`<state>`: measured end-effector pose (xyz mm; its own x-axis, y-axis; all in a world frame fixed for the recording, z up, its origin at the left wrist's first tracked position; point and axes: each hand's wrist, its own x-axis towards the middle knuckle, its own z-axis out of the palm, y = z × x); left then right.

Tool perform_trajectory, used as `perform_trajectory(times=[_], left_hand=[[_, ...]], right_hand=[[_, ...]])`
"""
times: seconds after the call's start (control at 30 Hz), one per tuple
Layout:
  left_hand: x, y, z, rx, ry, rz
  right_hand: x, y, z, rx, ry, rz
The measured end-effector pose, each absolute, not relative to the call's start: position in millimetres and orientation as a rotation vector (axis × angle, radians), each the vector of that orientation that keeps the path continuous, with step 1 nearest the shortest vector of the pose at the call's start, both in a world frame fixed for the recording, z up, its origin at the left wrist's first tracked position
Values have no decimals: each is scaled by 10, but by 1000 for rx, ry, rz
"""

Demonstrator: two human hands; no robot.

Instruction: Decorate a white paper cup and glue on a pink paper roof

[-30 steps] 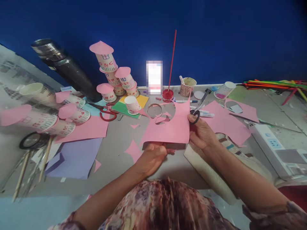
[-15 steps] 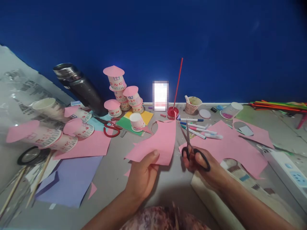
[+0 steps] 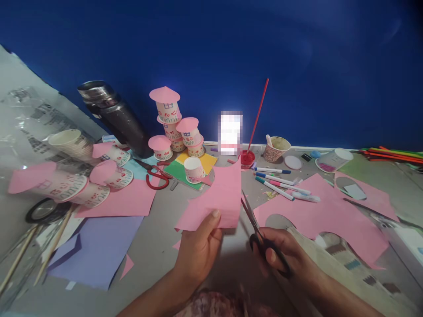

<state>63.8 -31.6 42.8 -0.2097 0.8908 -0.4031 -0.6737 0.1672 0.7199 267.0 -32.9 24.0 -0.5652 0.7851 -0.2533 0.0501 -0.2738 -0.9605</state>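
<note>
A sheet of pink paper (image 3: pixel 222 193) with a curved bite out of its upper left side is pinched in my left hand (image 3: pixel 202 246), thumb on top near the lower edge. My right hand (image 3: pixel 287 255) grips black-handled scissors (image 3: pixel 254 220), fingers through the loops. Their blades point up and left, the tips close beside the paper's right edge; whether they touch it I cannot tell. To the right lies a larger pink sheet (image 3: pixel 313 211) with curved cutouts. Behind the held paper stands a small paper cup (image 3: pixel 194 171) on green and yellow sheets (image 3: pixel 180 174).
Decorated cups with pink cone tops (image 3: pixel 168 110) stand stacked at the back. More decorated cups (image 3: pixel 66 182) lie at left, near a black flask (image 3: pixel 115 119) and red-handled scissors (image 3: pixel 157 178). Several markers (image 3: pixel 277 189), a red paint pot (image 3: pixel 247 159) and a purple sheet (image 3: pixel 95 251) are around.
My right hand has brought the scissors lower and closer to the held paper's right edge. The view has shifted slightly. My left hand keeps its hold on the paper.
</note>
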Motion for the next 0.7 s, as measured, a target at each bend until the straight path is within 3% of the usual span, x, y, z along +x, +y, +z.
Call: perform_trajectory(times=[0.7], left_hand=[[699,-304,463,315,1113,1481]], right_hand=[[2636,-310,339,-1162,-1391,1965]])
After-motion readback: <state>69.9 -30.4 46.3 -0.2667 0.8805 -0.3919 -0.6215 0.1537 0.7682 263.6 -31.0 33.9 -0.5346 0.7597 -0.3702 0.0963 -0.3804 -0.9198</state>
